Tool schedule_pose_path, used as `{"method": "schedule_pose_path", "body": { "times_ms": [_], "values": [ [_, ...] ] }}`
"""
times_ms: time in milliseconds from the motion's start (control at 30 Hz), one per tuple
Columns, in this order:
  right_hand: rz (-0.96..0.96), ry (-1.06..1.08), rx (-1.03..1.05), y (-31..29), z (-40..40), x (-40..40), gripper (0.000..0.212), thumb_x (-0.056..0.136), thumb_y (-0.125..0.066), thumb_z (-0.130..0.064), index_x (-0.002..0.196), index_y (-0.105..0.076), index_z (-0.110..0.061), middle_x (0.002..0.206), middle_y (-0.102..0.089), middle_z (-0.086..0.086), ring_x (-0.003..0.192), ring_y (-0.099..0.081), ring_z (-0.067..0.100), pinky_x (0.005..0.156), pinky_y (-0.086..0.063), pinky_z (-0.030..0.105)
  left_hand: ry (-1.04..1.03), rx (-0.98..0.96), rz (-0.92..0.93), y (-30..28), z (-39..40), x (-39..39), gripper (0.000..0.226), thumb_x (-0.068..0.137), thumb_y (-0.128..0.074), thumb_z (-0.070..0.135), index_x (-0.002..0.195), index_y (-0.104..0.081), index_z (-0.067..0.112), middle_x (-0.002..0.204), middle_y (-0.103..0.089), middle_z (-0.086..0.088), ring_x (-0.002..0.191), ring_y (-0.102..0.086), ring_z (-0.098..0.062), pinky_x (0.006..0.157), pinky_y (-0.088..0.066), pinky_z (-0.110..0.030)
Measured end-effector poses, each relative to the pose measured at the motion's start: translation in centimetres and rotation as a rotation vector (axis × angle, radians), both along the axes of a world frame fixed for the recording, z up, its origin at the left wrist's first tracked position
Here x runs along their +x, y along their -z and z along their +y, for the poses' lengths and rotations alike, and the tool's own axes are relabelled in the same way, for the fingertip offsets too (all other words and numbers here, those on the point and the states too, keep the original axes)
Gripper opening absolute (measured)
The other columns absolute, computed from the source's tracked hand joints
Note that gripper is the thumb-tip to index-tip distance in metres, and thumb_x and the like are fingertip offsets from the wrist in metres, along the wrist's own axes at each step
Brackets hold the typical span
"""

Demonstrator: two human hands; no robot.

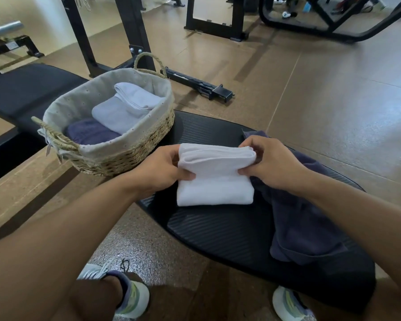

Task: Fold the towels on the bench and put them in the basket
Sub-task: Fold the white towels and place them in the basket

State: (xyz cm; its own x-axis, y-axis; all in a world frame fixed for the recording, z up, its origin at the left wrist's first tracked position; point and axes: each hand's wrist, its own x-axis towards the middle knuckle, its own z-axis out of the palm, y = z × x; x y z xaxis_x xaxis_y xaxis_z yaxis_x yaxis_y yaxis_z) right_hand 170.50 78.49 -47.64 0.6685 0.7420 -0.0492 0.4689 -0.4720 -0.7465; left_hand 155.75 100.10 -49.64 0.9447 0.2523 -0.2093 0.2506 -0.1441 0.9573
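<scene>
We are pinching the folded white towel (214, 179) with our left hand (162, 169) and right hand (272, 164); soft, light, it is likely unfolding unless gripped across layers. The basket (125, 156) is sitting at ten o'clock.

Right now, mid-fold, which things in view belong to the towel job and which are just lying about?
Job:
- white towel, both hands' grip on it: left hand, right hand
- dark towel, unfolded on the bench
- basket with folded towels inside

Lying about:
- black rack frame
- floor bar
- barbell end
</scene>
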Motion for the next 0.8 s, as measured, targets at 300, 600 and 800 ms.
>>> {"method": "schedule_pose_path", "body": {
  "times_ms": [300, 600, 800],
  "values": [
    [-0.334, -0.026, -0.01, 0.0, -0.7, -1.1, 0.012, 0.084, -0.07, -0.023, 0.089, -0.063, -0.032, 0.09, -0.064, -0.017, 0.088, -0.059, 0.004, 0.077, -0.052, 0.037, 0.008, 0.442, -0.139, -0.9, 0.5, -0.3, 0.036, 0.074, -0.078, -0.005, 0.098, -0.064, 0.019, 0.097, -0.074, 0.005, 0.087, -0.067, -0.004, 0.083, -0.053, -0.027],
    [-0.522, -0.139, -0.086, -0.1, -0.1, -2.1, 0.027, 0.087, -0.062, -0.013, 0.08, -0.045, -0.033, 0.082, -0.046, -0.019, 0.082, -0.041, 0.003, 0.065, -0.034, 0.024, 0.221, 0.99, -0.037, -2.9, -2.0, -2.9, 0.09, 0.058, -0.093, 0.046, 0.133, -0.046, 0.033, 0.124, -0.047, 0.019, 0.117, -0.042, -0.004, 0.101, -0.037, -0.024],
    [-0.578, -0.253, -0.297, -1.9, -0.8, -2.4, 0.039, 0.083, -0.063, -0.016, 0.117, -0.053, -0.032, 0.113, -0.055, -0.011, 0.109, -0.049, 0.016, 0.09, -0.041, 0.031, 0.204, 1.073, -0.08, -1.9, -1.7, -2.5, 0.067, 0.068, -0.086, 0.037, 0.125, -0.052, 0.029, 0.124, -0.057, 0.012, 0.117, -0.046, -0.012, 0.101, -0.041, -0.034]
  ]
}}
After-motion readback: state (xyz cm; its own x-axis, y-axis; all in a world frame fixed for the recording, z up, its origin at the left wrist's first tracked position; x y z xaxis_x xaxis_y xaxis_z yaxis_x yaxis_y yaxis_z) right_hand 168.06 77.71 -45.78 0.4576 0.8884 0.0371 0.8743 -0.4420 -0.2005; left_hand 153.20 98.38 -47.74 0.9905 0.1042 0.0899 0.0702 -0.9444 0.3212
